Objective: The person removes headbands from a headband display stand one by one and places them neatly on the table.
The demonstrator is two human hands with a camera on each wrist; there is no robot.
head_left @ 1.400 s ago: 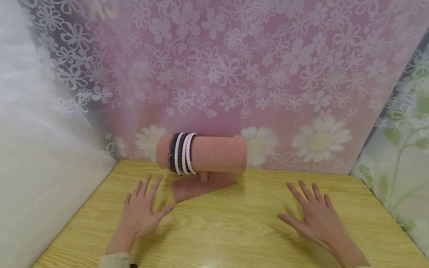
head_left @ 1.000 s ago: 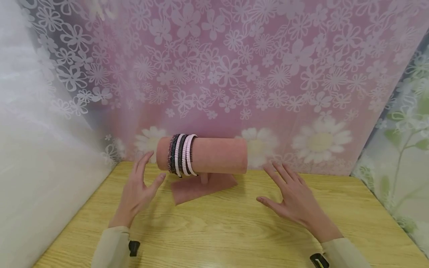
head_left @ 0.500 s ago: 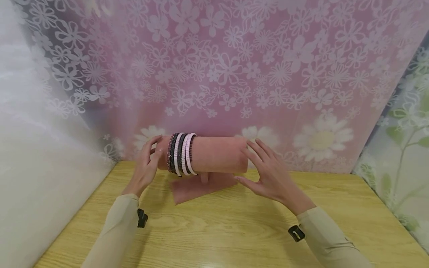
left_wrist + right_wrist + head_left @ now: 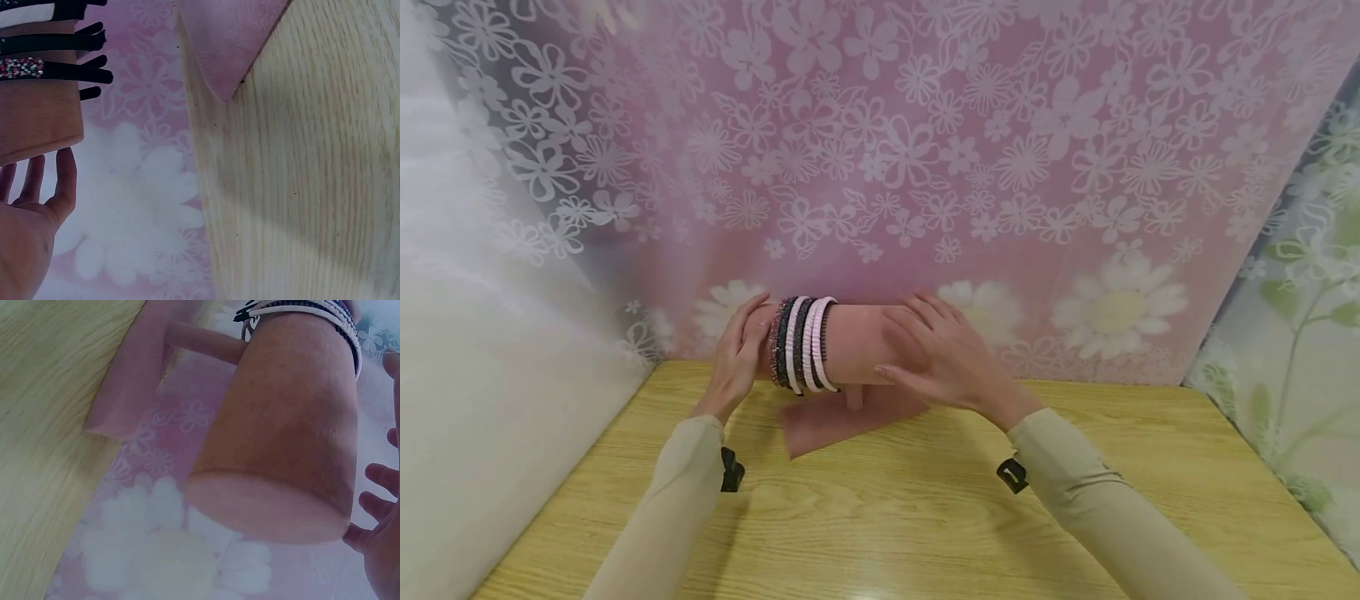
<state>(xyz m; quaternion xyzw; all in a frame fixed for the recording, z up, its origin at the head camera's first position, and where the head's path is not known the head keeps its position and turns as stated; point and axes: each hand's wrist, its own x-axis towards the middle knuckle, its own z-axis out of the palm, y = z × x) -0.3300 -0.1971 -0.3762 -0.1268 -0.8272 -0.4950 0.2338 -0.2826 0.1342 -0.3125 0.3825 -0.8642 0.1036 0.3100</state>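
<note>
A pink padded display stand holds its roll crosswise on a short post above a flat base. Several headbands, black, white and speckled, sit side by side around the roll's left part; their ends stick out in the left wrist view. My left hand is at the roll's left end, its fingertips at the rim. My right hand spreads over the roll's right part in the head view. From the right wrist, its fingers appear beside the roll, mostly with a gap. Neither hand holds a headband.
The stand rests near the back edge of a wood-grain table. A pink flowered curtain hangs close behind it. A whitish sheet borders the left side and a leafy curtain the right.
Both hands have moved inward and forward from the table's sides up to the two ends of the roll. The stand and headbands keep their place on the table.
</note>
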